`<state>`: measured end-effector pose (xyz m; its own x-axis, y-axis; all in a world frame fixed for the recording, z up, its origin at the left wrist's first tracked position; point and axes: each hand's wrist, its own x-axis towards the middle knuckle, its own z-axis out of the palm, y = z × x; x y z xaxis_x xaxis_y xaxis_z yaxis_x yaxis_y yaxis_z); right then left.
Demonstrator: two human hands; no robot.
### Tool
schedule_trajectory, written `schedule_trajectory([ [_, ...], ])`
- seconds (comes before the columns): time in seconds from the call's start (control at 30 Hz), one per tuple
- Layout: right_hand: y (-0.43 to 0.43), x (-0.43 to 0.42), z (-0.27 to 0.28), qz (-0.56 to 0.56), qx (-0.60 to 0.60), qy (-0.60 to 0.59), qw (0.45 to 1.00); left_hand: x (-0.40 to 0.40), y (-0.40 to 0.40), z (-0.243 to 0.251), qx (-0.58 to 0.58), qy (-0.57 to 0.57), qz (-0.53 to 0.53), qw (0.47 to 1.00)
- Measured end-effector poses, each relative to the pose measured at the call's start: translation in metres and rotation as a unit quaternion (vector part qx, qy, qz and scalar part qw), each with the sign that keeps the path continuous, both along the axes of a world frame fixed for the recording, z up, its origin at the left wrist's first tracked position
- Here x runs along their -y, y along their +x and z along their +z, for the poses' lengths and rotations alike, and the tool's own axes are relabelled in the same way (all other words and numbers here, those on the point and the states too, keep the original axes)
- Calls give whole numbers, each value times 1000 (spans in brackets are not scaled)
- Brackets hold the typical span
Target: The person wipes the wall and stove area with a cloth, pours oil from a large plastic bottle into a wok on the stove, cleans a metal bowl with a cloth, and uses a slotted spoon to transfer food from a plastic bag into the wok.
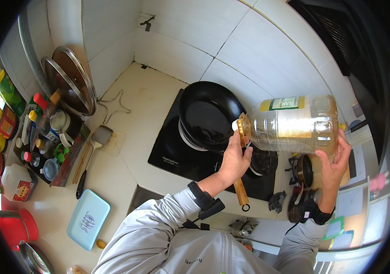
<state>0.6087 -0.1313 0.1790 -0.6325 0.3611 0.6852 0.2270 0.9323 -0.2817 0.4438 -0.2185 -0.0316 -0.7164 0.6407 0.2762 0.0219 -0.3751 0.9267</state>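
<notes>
A large clear plastic oil jug [294,126] with a yellow-green label is tipped on its side, its mouth pointing left over the rim of a black wok [208,113]. My left hand [234,161] grips the jug by its yellow neck handle [241,128]. Around the jug's base, my right hand [333,164] supports it from below. The wok rests on a black induction cooker [167,147], and its wooden handle [240,191] points toward me beneath my left forearm. Its bottom looks glossy; I cannot tell whether oil is flowing.
Left on the counter lie a spatula [93,147], chopsticks [81,162], a light-blue tray [88,219] and a yellow cap [100,244]. A box of condiment bottles [66,164] and glass lids [69,80] stand behind. Small pans [305,171] sit at right under the range hood [332,34].
</notes>
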Motion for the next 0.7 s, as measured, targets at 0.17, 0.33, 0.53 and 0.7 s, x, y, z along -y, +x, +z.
schedule_trajectory([
  [0.17,-5,3,1,-3,3,12,1000,2,-3,3,4,10,2,1000],
  [0.33,-4,1,-1,20,-10,11,1000,0,-3,4,0,14,9,1000],
  [0.53,30,-10,-36,-59,-64,-51,995,1,-9,8,-22,11,34,999],
  [0.7,76,-8,-88,-139,-144,-143,969,4,-9,8,-50,-30,24,998],
])
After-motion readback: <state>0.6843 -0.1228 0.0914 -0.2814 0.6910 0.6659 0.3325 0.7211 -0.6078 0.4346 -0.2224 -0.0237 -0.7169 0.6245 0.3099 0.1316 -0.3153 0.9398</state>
